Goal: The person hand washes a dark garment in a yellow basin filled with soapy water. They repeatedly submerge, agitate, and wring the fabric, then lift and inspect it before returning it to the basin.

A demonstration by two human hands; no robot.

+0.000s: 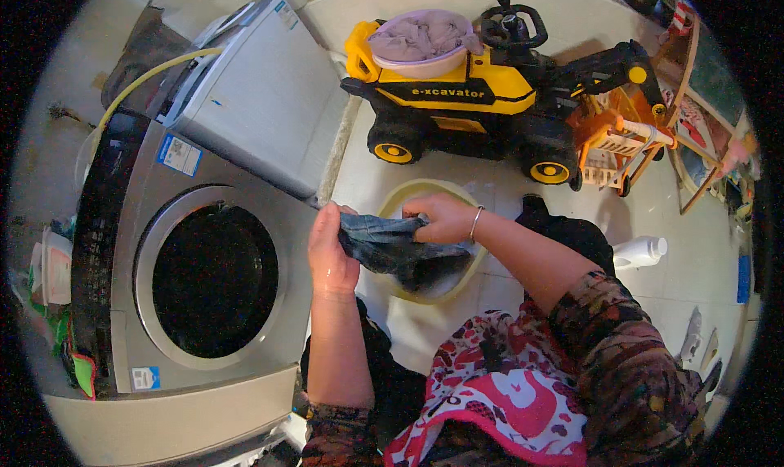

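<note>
A wet-looking dark grey-blue cloth (404, 246) is stretched between my two hands above a pale yellow basin (392, 289) on the floor. My left hand (332, 246) grips the cloth's left end, with the thumb up. Higher on its right side, my right hand (444, 217) pinches the fabric, a silver bangle at the wrist. The cloth's darker lower part hangs down into the basin. Whitish suds or cloudy water show inside the rim, but the cloth hides much of the basin's inside.
At left stands a front-loading washing machine (294, 234), with a white appliance (269, 106) behind it. A yellow-and-black ride-on toy excavator (453, 99) carries a tub of greyish fabric (422, 35). Nearby are an orange toy cart (618, 142) and a white bottle (640, 252) lying on the floor.
</note>
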